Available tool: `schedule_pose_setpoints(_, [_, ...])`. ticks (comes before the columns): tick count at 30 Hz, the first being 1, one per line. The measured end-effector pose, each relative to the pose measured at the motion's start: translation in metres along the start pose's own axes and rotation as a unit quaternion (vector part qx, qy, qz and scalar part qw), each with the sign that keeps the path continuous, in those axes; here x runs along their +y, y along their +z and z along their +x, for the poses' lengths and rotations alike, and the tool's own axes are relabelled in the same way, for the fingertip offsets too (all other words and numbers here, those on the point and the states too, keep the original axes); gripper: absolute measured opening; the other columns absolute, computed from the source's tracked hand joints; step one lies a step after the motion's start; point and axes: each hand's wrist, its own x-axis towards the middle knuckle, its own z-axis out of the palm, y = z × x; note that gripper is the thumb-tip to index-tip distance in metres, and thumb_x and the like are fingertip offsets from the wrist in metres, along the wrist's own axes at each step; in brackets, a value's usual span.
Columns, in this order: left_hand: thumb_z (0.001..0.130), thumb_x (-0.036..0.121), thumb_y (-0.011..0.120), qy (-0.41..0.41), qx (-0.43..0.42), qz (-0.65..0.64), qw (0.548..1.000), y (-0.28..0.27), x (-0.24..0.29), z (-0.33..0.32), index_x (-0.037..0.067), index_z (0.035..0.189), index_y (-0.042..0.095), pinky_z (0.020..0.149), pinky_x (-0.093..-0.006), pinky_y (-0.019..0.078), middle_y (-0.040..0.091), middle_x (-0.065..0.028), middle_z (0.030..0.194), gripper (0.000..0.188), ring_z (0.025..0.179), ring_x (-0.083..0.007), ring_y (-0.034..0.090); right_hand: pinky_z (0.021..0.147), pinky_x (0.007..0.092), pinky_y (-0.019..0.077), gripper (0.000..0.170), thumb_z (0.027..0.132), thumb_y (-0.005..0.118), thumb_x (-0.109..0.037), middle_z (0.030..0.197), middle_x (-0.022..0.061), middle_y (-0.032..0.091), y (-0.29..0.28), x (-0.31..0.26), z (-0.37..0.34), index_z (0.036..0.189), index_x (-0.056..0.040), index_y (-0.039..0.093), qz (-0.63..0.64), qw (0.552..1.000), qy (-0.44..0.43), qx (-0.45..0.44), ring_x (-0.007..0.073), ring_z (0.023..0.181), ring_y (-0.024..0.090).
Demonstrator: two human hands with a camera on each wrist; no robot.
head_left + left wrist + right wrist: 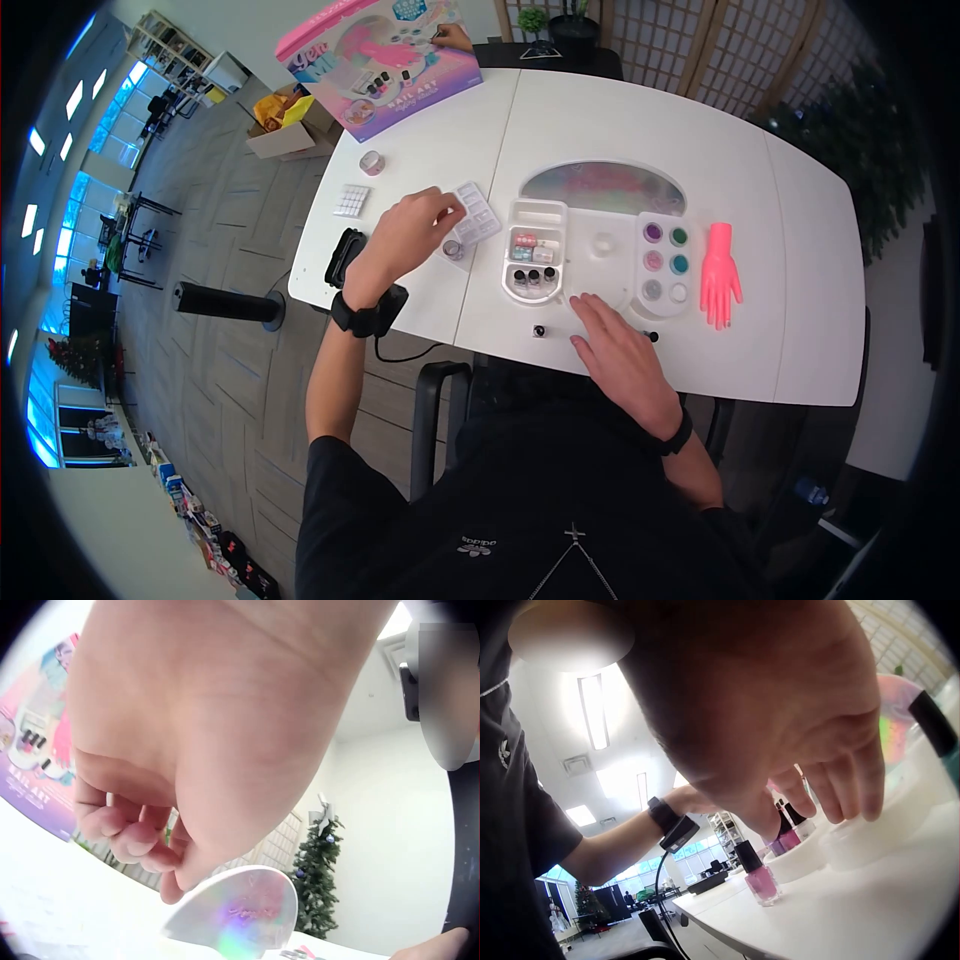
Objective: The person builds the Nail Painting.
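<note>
In the head view my left hand (408, 236) hovers beside a clear compartment tray (478, 212), above a small round pot (453, 250). Its fingers curl in toward the thumb in the left wrist view, where the hand (187, 735) shows nothing between them. My right hand (625, 362) lies palm down with extended fingers at the front edge of the white station (600, 275). Seen from the right wrist, the fingertips (846, 814) touch or almost touch that white edge. A pink polish bottle (762, 882) stands upright near them.
A pink model hand (720, 275) lies at the right of the table. Farther left are a white sheet of small pieces (351, 200), a lidded jar (372, 163) and a black case (346, 256). The colourful box (385, 70) stands at the back left.
</note>
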Motion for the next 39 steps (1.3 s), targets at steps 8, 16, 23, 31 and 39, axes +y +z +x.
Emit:
schedule_pose_setpoints(8, [0.099, 0.017, 0.076, -0.070, 0.006, 0.016, 0.997, 0.042, -0.013, -0.051, 0.009, 0.111, 0.077, 0.080, -0.0468, 0.0589, 0.071, -0.0112, 0.108, 0.014, 0.089, -0.0352, 0.074, 0.105, 0.0449, 0.0574, 0.044, 0.104, 0.070, -0.015, 0.141, 0.0167, 0.066, -0.004, -0.005, 0.002, 0.144, 0.0001, 0.062, 0.011, 0.999, -0.018, 0.046, 0.0349, 0.126, 0.068])
schedule_pose_setpoints(16, [0.099, 0.017, 0.078, -0.075, 0.089, 0.028, 0.993, 0.064, -0.017, -0.058, 0.005, 0.110, 0.078, 0.074, -0.0459, 0.0577, 0.068, -0.0133, 0.103, 0.016, 0.084, -0.0355, 0.072, 0.100, 0.0441, 0.0575, 0.036, 0.103, 0.070, -0.010, 0.129, 0.0136, 0.070, -0.010, -0.011, 0.003, 0.138, -0.0010, 0.067, 0.033, 0.997, -0.033, 0.068, 0.0330, 0.117, 0.069])
schedule_pose_setpoints(23, [0.094, 0.009, 0.086, -0.029, 0.118, -0.204, 0.971, 0.028, 0.072, -0.081, 0.001, 0.097, 0.076, 0.061, -0.0343, 0.0371, 0.051, -0.0050, 0.079, 0.013, 0.066, -0.0159, 0.042, 0.095, 0.0396, 0.0596, 0.042, 0.090, 0.081, 0.000, 0.131, 0.0095, 0.071, -0.014, -0.022, 0.001, 0.132, -0.0037, 0.073, 0.082, 0.960, -0.215, 0.160, 0.0278, 0.117, 0.071])
schedule_pose_setpoints(31, [0.093, 0.007, 0.088, 0.035, 0.004, -0.414, 0.910, 0.038, 0.132, -0.092, 0.002, 0.090, 0.074, 0.060, -0.0299, 0.0290, 0.048, 0.0027, 0.078, 0.015, 0.067, -0.0081, 0.036, 0.097, 0.0428, 0.0573, 0.056, 0.083, 0.091, -0.005, 0.135, 0.0102, 0.072, -0.010, -0.032, 0.000, 0.135, -0.0036, 0.070, 0.066, 0.937, -0.215, 0.266, 0.0290, 0.120, 0.072])
schedule_pose_setpoints(39, [0.095, 0.010, 0.087, 0.026, -0.086, -0.469, 0.879, 0.040, 0.138, -0.087, 0.003, 0.097, 0.078, 0.064, -0.0310, 0.0331, 0.042, 0.0029, 0.075, 0.011, 0.070, -0.0088, 0.039, 0.088, 0.0406, 0.0580, 0.046, 0.083, 0.090, -0.002, 0.114, 0.0099, 0.077, -0.015, -0.025, -0.004, 0.125, -0.0030, 0.071, 0.120, 0.942, -0.189, 0.250, 0.0300, 0.102, 0.075])
